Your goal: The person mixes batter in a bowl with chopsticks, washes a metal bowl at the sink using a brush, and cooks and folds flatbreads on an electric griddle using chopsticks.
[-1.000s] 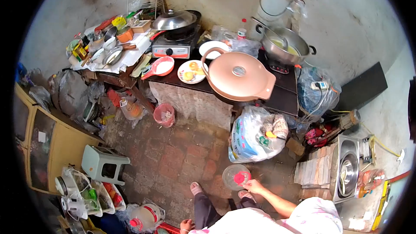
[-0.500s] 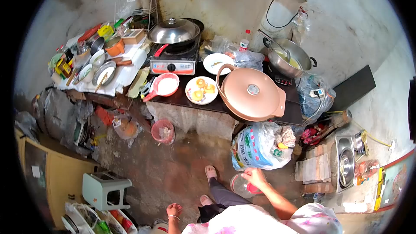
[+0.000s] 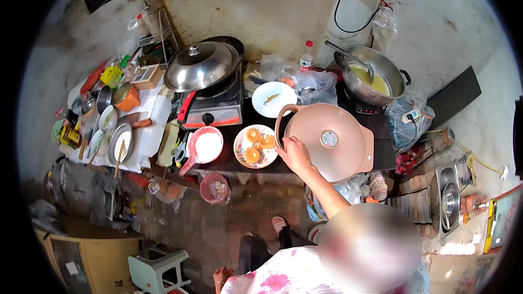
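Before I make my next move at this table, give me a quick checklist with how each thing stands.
1. Right hand gripping the pink pan: cannot tell; it is at the pan's near-left edge, fingers partly hidden.
2. Left hand clear of the table: ok, it hangs low, well apart.
3. Room between right hand and patterned plate: not ok, the plate sits close beside it.
4. Golden pieces on the plate: ok, three lie within its rim.
5. Ladle inside the pot: ok, its handle sticks out over the rim.
6. Gas stove flame off: cannot tell, steel lid blocks the view.
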A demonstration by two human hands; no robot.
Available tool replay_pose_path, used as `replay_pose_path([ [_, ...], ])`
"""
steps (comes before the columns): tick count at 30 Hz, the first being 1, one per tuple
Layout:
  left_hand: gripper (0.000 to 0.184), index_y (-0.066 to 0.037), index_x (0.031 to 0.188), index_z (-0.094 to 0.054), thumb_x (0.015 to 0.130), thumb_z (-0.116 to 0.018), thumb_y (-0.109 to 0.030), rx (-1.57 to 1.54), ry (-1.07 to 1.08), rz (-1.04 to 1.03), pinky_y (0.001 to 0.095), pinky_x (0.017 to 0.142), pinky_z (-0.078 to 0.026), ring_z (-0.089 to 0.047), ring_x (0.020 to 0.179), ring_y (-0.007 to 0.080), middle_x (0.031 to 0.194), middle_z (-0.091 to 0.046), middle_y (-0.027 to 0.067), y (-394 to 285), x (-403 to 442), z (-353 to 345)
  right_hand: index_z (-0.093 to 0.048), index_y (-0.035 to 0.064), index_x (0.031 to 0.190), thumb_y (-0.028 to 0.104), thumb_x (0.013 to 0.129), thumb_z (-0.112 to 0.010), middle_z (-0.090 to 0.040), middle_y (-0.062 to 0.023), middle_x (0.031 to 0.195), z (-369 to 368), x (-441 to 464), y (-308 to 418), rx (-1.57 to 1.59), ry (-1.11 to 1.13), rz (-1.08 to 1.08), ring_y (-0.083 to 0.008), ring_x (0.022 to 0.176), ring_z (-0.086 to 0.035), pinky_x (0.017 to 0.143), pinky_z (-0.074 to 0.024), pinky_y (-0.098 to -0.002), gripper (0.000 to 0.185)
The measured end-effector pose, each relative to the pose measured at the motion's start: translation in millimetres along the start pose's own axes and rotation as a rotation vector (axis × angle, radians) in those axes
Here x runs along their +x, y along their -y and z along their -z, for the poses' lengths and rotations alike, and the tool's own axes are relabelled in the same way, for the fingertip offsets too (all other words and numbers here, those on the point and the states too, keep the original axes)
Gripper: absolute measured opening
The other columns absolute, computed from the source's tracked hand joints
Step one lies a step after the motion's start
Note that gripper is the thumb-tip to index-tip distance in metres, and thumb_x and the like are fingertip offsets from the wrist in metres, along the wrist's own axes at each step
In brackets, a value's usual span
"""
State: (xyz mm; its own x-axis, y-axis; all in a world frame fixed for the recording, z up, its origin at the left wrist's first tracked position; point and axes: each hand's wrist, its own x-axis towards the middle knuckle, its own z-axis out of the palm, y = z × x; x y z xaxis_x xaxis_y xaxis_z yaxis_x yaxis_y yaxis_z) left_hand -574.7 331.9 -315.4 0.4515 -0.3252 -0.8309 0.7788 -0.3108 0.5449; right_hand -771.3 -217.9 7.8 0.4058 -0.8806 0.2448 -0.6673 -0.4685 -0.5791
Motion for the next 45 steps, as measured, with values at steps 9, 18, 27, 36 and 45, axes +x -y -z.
replay_pose_path([
  [9, 0.013, -0.008, 0.078, -0.056, 0.073, -0.055, -0.021, 0.94, 0.415, -0.462, 0.035, 0.068, -0.047, -0.057, 0.076, 0.0223, 0.079, -0.059, 0.0067, -92, 123, -16, -0.056, -0.0018, 0.078, 0.019, 0.068, -0.061, -0.058, -0.0198, 0.068, -38, 38, 9, -0.215, 0.068, -0.294, -0.0341, 0.067, -0.058, 0.06, -0.0468, -0.0412, 0.024],
  [18, 0.012, -0.003, 0.071, -0.055, 0.074, -0.051, -0.014, 0.451, 0.281, 0.052, 0.0312, 0.04, -0.043, -0.055, 0.049, 0.0207, 0.06, -0.057, 0.01, -250, 149, -155, -0.057, -0.0009, 0.068, 0.014, 0.068, -0.057, -0.057, -0.0158, 0.06, 27, 47, 24, -0.14, -0.172, -0.435, -0.0224, 0.057, -0.058, 0.054, -0.0439, -0.0361, 0.015],
  [27, 0.015, -0.006, 0.061, -0.049, 0.076, -0.049, -0.009, 0.526, 0.554, -0.179, 0.0306, 0.041, -0.038, -0.05, 0.05, 0.0154, 0.055, -0.052, 0.0055, -240, 114, -203, -0.06, -0.0009, 0.075, 0.011, 0.075, -0.058, -0.053, -0.0003, 0.056, 274, 0, -10, 0.165, -0.449, -0.356, -0.0055, 0.046, -0.047, 0.04, -0.035, -0.0188, 0.012],
  [36, 0.01, -0.006, 0.074, -0.054, 0.076, -0.052, -0.016, 0.653, 0.46, 0.052, 0.0338, 0.047, -0.045, -0.057, 0.062, 0.0211, 0.069, -0.058, 0.0084, -194, 108, -170, -0.06, 0.0041, 0.07, 0.019, 0.078, -0.054, -0.048, 0.0014, 0.05, 387, -102, -97, 0.217, -0.644, -0.688, -0.0041, 0.037, -0.037, 0.034, -0.0239, -0.0187, 0.018],
  [45, 0.02, -0.001, 0.09, -0.055, 0.078, -0.053, -0.017, 0.652, 0.418, 0.04, 0.0369, 0.052, -0.051, -0.061, 0.068, 0.0263, 0.08, -0.06, 0.0134, -182, 59, -226, -0.058, 0.0022, 0.087, 0.026, 0.086, -0.047, -0.034, 0.0063, 0.048, 404, -139, -154, 0.332, -0.659, -0.728, -0.0036, 0.038, -0.029, 0.036, -0.0211, -0.0183, 0.026],
])
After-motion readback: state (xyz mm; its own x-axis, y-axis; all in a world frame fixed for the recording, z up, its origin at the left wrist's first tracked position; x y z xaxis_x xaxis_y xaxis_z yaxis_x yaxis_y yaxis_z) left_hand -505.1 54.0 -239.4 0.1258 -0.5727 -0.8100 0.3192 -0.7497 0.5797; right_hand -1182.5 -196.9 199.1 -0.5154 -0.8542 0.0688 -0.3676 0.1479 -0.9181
